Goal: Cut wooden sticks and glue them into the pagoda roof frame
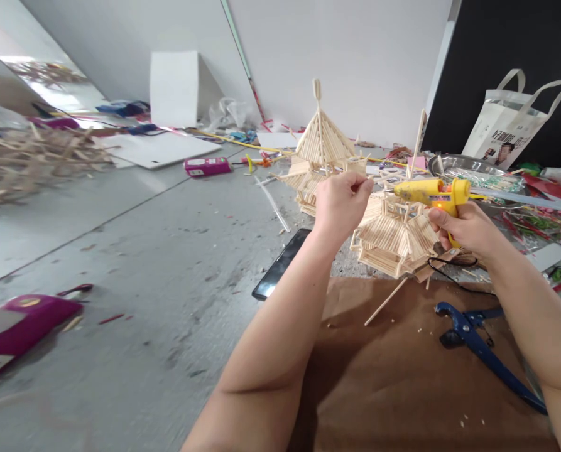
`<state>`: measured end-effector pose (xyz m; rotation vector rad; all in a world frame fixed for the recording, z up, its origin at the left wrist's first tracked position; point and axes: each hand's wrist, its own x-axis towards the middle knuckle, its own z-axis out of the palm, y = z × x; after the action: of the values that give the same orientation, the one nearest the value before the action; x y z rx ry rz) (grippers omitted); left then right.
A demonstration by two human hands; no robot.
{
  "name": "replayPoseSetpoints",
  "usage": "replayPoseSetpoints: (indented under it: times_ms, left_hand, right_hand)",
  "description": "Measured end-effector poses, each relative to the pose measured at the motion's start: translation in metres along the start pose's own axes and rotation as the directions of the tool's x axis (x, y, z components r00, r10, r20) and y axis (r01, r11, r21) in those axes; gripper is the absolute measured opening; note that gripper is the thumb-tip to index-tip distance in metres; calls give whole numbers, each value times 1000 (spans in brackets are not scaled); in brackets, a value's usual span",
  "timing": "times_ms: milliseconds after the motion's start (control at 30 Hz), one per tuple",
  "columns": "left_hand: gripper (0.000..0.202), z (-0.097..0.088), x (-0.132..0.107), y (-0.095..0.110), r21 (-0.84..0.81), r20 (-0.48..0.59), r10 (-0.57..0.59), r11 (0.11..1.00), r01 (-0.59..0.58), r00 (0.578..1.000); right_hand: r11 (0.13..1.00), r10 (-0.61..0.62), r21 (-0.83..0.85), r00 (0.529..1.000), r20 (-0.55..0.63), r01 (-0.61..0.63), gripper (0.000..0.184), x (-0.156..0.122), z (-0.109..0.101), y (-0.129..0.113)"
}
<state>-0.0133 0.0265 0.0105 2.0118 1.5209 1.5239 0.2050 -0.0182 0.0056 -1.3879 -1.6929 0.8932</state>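
My left hand (340, 202) is closed in a pinch on a thin wooden stick, held up in front of a wooden stick pagoda model (321, 147). My right hand (463, 227) grips a yellow hot glue gun (431, 193), its nozzle pointing left toward the stick in my left hand. Just below the glue gun sits a second stick-built pavilion model (393, 242), with a tall upright stick (419, 138) rising from it. A loose stick (384, 302) lies on the brown cardboard (393, 376) beneath both arms.
Blue-handled cutters (478, 342) lie on the cardboard at right. A black phone (283, 263) rests on the grey floor. Magenta boxes (21, 320) (207, 166), a stick pile (30, 157), a metal bowl (473, 169), a white tote bag (509, 125) and craft clutter surround the spot.
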Motion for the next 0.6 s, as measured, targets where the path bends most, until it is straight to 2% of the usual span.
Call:
replayPoseSetpoints:
  times_ms: [333, 467, 600]
  left_hand:
    - [20, 5, -1, -3, 10, 23, -2, 1000, 1, 1000]
    - [21, 8, -1, -3, 15, 31, 29, 999, -29, 999]
    - [21, 9, -2, -2, 26, 32, 57, 998, -58, 998]
  right_hand:
    - [994, 8, 105, 996, -92, 1, 47, -7, -4, -8]
    - [977, 11, 212, 990, -142, 19, 49, -10, -11, -9]
    - [975, 12, 221, 982, -190, 30, 49, -11, -15, -8]
